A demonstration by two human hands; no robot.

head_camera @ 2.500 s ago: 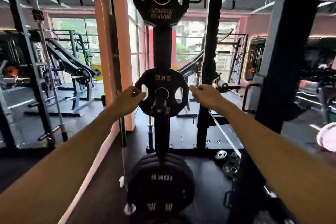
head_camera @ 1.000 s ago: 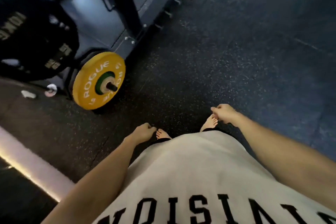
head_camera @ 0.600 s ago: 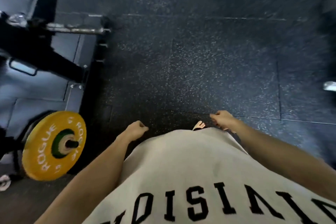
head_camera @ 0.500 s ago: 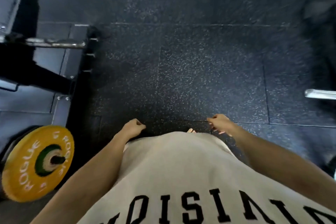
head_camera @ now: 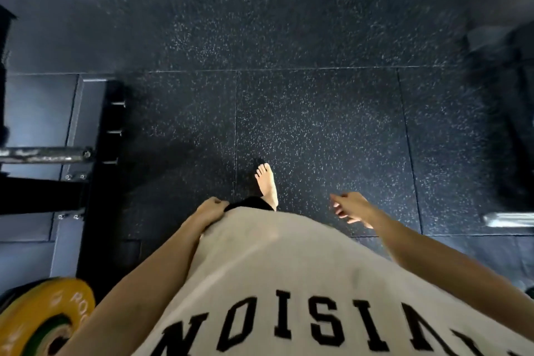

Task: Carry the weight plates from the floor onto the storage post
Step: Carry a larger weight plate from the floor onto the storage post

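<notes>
Both hands carry nothing: left hand (head_camera: 212, 208) loosely curled by the beige shirt (head_camera: 289, 269), right hand (head_camera: 351, 209) fingers relaxed over the speckled black rubber floor (head_camera: 318, 124); round yellow weight plate (head_camera: 43, 318) bottom-left.

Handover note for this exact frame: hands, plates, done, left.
Left hand: loosely curled at the shirt hem, holds nothing.
Right hand: fingers relaxed, holds nothing.
Plates: only a yellow plate shows, lower left, already on a bar. No loose plate and no storage post in view.
Done: cannot be judged from this frame.
Left: find the next floor plate, then carry it to the post.
</notes>
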